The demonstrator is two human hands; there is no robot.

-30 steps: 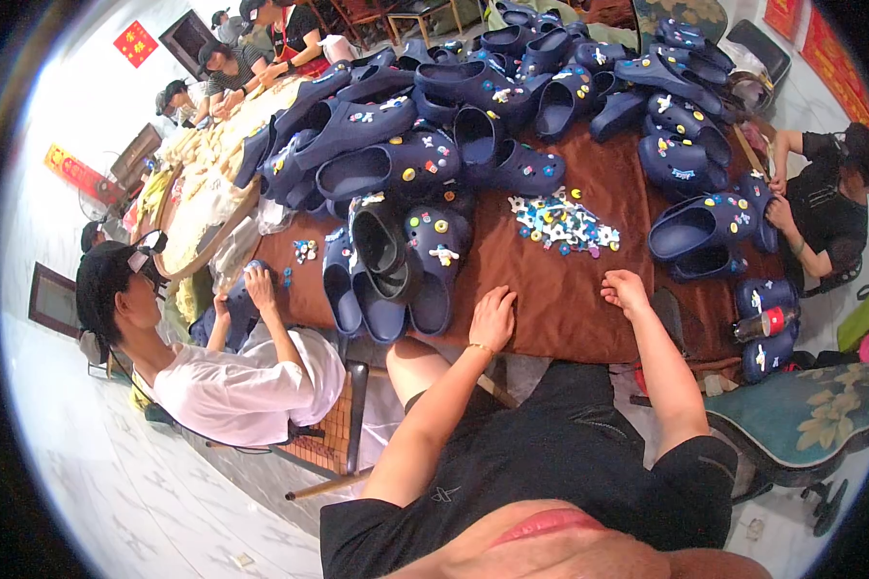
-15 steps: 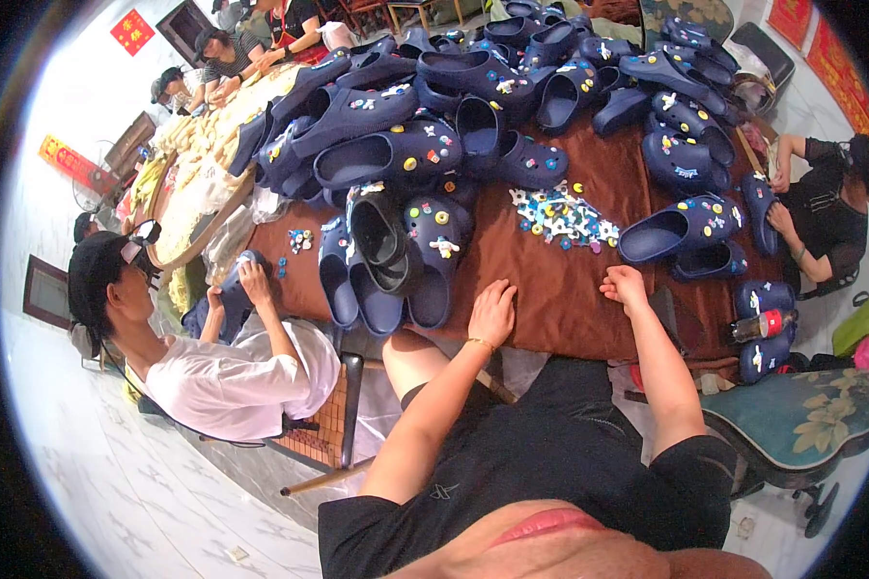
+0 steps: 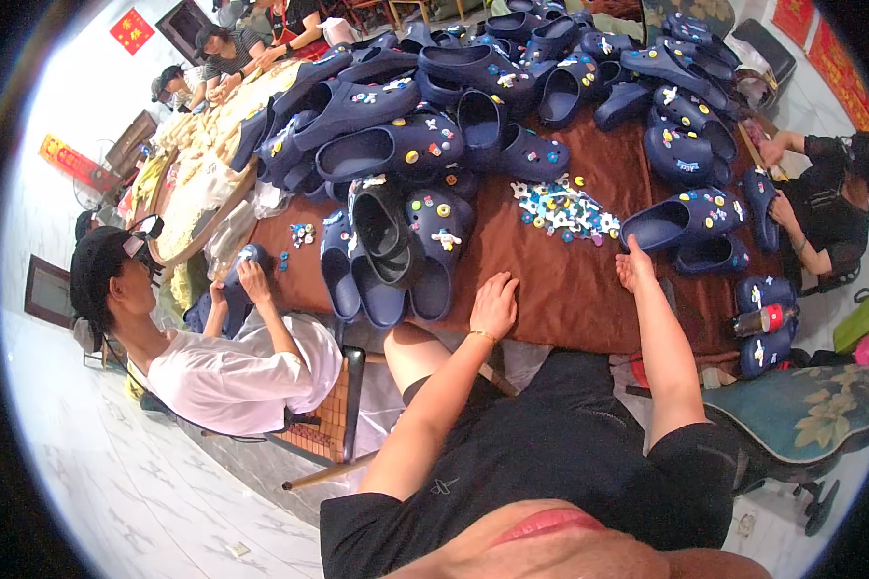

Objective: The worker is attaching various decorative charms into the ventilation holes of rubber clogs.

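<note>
Left hand down on the brown-covered surface, fingers loosely extended, nothing visible in it! Right hand up at the heel of a navy clog, right of centre, fingers narrowly spread; whether they grip, I can't tell. That clog lies nearly crosswise, heel left, toe pointing right and slightly away, charms already on its upper. To its left, a heap of loose charms remains unattached. Farther back, many piled clogs already wear theirs.
</note>
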